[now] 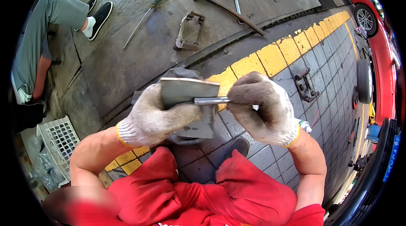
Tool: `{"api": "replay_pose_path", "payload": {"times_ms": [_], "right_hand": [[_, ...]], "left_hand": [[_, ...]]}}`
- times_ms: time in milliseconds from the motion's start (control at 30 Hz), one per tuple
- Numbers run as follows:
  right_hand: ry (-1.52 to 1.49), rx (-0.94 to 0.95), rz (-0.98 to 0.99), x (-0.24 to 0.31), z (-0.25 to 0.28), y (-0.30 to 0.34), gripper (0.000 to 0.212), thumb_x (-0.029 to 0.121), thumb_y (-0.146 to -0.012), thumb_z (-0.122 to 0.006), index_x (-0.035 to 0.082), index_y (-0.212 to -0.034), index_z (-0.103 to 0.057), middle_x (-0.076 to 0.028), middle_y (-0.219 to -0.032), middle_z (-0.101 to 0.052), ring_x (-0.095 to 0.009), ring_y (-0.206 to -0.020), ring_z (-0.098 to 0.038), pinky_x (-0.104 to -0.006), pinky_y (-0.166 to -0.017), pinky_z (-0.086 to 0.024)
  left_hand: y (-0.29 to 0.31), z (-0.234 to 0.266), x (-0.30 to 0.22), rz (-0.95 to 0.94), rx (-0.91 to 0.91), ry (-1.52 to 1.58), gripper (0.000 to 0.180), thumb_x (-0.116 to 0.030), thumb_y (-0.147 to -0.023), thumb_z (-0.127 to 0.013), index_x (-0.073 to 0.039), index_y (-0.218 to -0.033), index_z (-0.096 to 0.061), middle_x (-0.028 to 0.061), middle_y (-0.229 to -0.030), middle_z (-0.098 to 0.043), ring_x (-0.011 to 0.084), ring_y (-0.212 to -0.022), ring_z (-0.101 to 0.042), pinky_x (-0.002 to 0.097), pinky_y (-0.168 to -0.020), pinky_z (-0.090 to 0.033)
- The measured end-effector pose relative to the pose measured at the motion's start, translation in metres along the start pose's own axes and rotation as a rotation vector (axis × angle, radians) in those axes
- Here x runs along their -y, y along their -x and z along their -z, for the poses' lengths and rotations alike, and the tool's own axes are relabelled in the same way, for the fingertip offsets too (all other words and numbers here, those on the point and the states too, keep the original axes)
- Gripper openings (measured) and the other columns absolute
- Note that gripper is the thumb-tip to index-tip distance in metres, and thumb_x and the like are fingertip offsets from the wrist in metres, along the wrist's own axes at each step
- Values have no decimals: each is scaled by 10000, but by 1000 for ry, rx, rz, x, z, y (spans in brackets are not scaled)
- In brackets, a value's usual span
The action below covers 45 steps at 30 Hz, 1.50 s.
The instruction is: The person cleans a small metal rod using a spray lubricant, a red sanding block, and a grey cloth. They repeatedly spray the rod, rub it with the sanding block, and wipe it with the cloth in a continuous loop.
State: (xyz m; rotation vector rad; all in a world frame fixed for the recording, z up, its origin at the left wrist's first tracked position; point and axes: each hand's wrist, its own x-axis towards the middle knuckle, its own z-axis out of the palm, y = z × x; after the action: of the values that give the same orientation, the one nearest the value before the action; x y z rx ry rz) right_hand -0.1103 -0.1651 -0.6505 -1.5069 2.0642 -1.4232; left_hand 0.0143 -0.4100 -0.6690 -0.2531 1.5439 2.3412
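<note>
Metal pin held between 2 gloved hands, against a grey sheet

The left hand (154,116), in a soiled white knit glove with a yellow cuff, grips a thin, dark-grey, flexible sheet (186,91); its thumb lies across the near face, apparently to brace it, while the fingers behind are hidden. The right hand (264,107), gloved alike, is closed around the right end of a smooth, silver, cylindrical metal pin (209,101). That end grip leaves the rest of the pin bare in front of the sheet; whether the left thumb touches it, I cannot tell. Both things are held up above the knees in red trousers (146,179), likely for a close view.

Beyond, a long-handled, metal-headed hammer (230,10), a green-handled screwdriver (146,19) and a worn, frame-shaped metal bracket (189,45) lie spread apart on the dark floor plate (122,63), perhaps for easy reach. A 2nd dark metal bracket (312,96) lies on the grey tiles to the right.
</note>
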Motion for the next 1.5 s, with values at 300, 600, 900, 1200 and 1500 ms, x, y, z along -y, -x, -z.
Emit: {"api": "replay_pose_path", "payload": {"times_ms": [300,600,900,1200,1500], "right_hand": [[9,-4,-74,5,-1,8,279,-48,-848,-785,33,-1105,-709,-133,-992,-713,-371,-904,-717,-427,-753,-578],[34,-257,-472,-28,23,17,117,38,-1008,-693,3,-1112,-651,-103,-943,-692,-228,-791,-697,-362,-692,-579],[-607,-123,-742,-4,2,17,173,14,-1048,-664,-1,-1220,-648,-64,-989,-679,-127,-827,-677,-300,-740,-594],[-187,4,-155,-23,-7,18,325,-50,-948,-756,19,-1257,-684,-126,-1161,-715,-193,-1004,-716,-317,-851,-587],[-11,45,-322,-4,1,21,411,133,-893,-895,27,-1250,-719,-94,-942,-732,-194,-774,-713,-332,-687,-572]], "left_hand": [[4,-2,-3,77,27,-9,416,-121,-985,-753,-49,-1390,-695,3,-1182,-722,92,-1064,-640,296,-919,-534],[13,2,-17,115,102,-140,352,-136,-958,-728,-7,-1285,-717,20,-1161,-733,119,-1046,-661,314,-911,-547],[-15,13,10,256,78,-135,460,-178,-953,-758,-13,-1373,-673,48,-1246,-726,159,-1161,-657,356,-1056,-529],[-9,-8,-2,-35,60,-565,435,-203,-945,-820,0,-1318,-724,66,-1108,-800,113,-1002,-724,323,-914,-595],[-2,-6,1,-326,22,-870,327,-168,-926,-823,-27,-1217,-770,159,-926,-784,283,-798,-782,340,-737,-603]]}}
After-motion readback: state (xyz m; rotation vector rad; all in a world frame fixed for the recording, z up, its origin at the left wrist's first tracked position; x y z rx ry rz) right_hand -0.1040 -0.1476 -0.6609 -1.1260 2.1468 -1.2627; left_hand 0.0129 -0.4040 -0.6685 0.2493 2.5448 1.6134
